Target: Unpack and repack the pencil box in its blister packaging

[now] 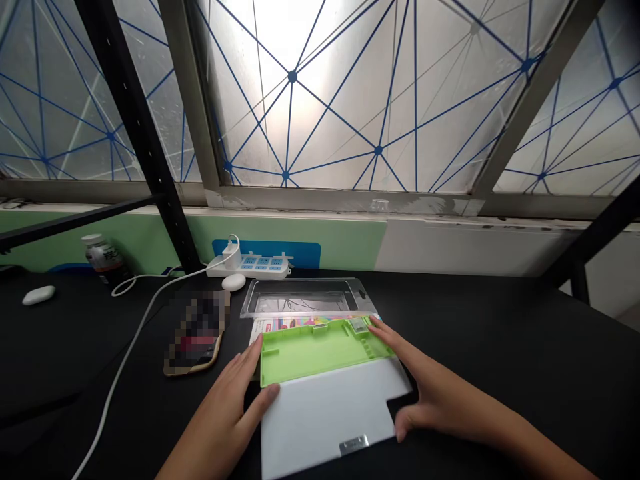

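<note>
An opened pencil case, seemingly plastic, lies in front of me: its shallow light-green tray point(305, 357) is at the back, and its white lid point(325, 413) spreads toward me. A small metal plate point(353, 445) sits near the lid's front edge. My left hand point(233, 400) holds the left side, fingers along the tray's end and thumb at the seam with the lid. On the right, my right hand point(417, 380) has its fingertips on the tray's far right corner, with the thumb beside the lid's right edge. The tray partly covers a colourful printed card point(290, 324).
Behind the case lies a clear plastic package point(303, 298). To the left are a phone point(197, 337), a white power strip point(260, 266) with a plugged-in cable point(123, 370), a white rounded object point(233, 283), another point(39, 295) farther left, and a dark bottle point(103, 259).
</note>
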`<state>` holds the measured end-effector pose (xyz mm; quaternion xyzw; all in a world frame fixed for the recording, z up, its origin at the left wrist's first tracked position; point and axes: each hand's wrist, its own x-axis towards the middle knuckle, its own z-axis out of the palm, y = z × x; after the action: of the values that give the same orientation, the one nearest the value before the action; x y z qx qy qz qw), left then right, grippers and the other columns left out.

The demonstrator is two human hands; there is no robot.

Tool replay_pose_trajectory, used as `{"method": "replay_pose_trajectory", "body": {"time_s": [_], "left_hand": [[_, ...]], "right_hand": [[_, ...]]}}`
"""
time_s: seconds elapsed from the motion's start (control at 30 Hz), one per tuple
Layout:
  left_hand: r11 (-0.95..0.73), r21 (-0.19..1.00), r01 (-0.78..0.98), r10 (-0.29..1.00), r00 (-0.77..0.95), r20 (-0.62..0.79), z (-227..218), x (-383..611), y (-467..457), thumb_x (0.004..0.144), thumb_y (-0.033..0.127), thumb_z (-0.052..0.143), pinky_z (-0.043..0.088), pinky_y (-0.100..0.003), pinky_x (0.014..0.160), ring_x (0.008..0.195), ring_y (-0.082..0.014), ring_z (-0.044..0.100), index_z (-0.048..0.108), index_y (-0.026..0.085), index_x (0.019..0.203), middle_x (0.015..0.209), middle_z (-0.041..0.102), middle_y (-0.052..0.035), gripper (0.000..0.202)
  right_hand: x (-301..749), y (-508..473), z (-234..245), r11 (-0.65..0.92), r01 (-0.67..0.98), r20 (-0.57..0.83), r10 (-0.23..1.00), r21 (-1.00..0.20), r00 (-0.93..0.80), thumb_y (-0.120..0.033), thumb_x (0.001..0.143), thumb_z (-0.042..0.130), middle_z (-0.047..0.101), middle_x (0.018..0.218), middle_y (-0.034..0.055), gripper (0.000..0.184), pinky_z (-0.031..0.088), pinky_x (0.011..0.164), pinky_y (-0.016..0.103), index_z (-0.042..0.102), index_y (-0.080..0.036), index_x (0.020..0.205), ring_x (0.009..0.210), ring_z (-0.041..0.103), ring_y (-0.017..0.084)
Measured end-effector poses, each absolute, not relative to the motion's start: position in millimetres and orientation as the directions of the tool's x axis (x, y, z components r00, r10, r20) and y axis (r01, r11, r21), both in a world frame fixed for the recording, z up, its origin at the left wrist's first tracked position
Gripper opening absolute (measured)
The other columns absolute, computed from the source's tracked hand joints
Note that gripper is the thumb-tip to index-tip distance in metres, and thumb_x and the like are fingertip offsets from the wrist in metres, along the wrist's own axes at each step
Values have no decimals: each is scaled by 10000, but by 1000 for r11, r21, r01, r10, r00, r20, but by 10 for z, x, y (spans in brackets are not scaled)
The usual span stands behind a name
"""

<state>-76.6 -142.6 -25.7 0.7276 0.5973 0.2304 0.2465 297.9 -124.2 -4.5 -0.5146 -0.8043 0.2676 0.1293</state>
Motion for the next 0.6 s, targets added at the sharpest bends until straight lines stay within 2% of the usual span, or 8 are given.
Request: {"method": "replay_pose_trajectory", "body": {"time_s": [0.13, 0.27, 0.33, 0.43, 0.53, 0.6], "left_hand": [[-132, 689, 713, 988, 153, 31, -253, -788, -1442, 993, 602, 284, 259, -547, 1183, 1485, -318, 261, 252, 230, 1574, 1619, 269, -34, 690], [-145, 744, 652, 985, 167, 45, -273, -833, -1442, 994, 627, 263, 255, -566, 1178, 1484, -331, 262, 282, 250, 1565, 1611, 295, -28, 685], [-163, 761, 627, 980, 191, 53, -278, -850, -1442, 984, 651, 265, 227, -568, 1186, 1488, -334, 249, 271, 254, 1569, 1614, 288, -24, 707], [-194, 798, 570, 973, 215, 83, -267, -864, -1452, 976, 674, 255, 190, -532, 1204, 1494, -319, 241, 274, 254, 1572, 1622, 277, -20, 729], [-173, 852, 495, 978, 190, 87, -249, -874, -1461, 981, 676, 201, 192, -489, 1212, 1484, -290, 280, 247, 249, 1582, 1607, 327, -45, 738], [-139, 879, 457, 984, 160, 73, -244, -873, -1459, 983, 675, 156, 218, -491, 1205, 1466, -282, 328, 185, 241, 1595, 1572, 396, -76, 751]], "right_hand": [[2938, -1225, 2, 330, 736, -16, 907, -590, -420, -624, 642, 826, 176, 1662, 82, 1075, 218, 1211, 516, 319, -330, 1543, 1498, 183, 370], [2982, -1217, 23, 410, 709, 51, 882, -573, -469, -600, 603, 859, 261, 1634, 113, 1042, 296, 1172, 564, 405, -332, 1501, 1458, 294, 399], [3003, -1213, 34, 450, 695, 91, 868, -561, -489, -562, 672, 837, 330, 1603, 116, 895, 351, 1144, 563, 471, -335, 1457, 1423, 375, 383], [3005, -1198, 57, 485, 655, 184, 861, -580, -474, -493, 779, 781, 506, 1481, 125, 634, 431, 1093, 532, 587, -302, 1351, 1337, 500, 354], [2978, -1180, 55, 486, 609, 267, 868, -627, -418, -467, 857, 708, 628, 1323, 123, 485, 502, 1020, 490, 624, -266, 1290, 1228, 592, 329], [2953, -1175, 26, 473, 607, 295, 879, -638, -375, -451, 906, 649, 601, 1346, 119, 468, 506, 1016, 470, 579, -267, 1330, 1240, 579, 309]]}}
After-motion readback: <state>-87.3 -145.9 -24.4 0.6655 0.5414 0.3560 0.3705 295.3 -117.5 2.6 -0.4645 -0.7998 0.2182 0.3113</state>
